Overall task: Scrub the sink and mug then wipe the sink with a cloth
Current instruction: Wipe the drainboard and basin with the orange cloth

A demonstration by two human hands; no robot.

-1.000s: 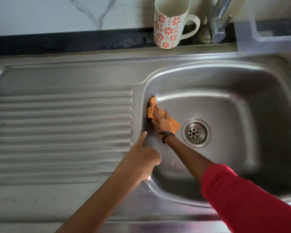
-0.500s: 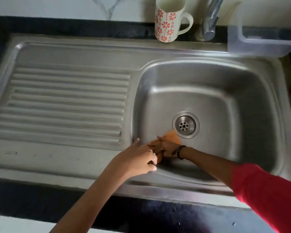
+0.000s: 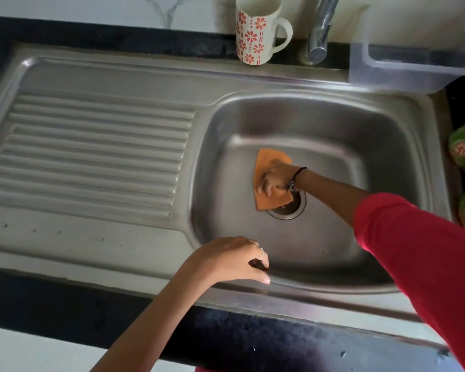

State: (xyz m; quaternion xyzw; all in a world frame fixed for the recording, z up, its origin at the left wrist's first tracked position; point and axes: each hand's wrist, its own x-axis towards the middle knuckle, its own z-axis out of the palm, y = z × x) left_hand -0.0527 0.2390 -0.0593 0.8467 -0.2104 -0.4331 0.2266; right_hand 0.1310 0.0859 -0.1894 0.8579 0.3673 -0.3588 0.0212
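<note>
1. Since half a second ago, the orange cloth [image 3: 269, 181] has travelled from the near-left corner of the basin floor up to the middle, where it now lies just left of the drain [image 3: 293, 209] and covers its left edge.
2. Nearest the camera, the left hand [image 3: 230, 260] rests at the front rim of the sink [image 3: 320, 291], its fingers loosely curled and holding nothing, the thumb tip touching the steel.
3. Farther in, the right hand [image 3: 275, 181] presses on the cloth with its fingers spread and bent over the fabric; motion blur keeps me from telling whether they pinch it or only push it flat.
4. To wipe well, I judge that the palm should stay flat, strokes should overlap across the basin floor and walls, and the cloth should be kept from bunching at the drain.
5. Folded roughly into a triangle, the cloth looks thin and limp and lies flat against the steel.
6. Matte and grey, the basin shows no suds or puddles that I can make out.
7. At the back ledge, the flowered mug [image 3: 255, 33] stands upright beside the tap [image 3: 320, 30], well apart from both hands.
</note>
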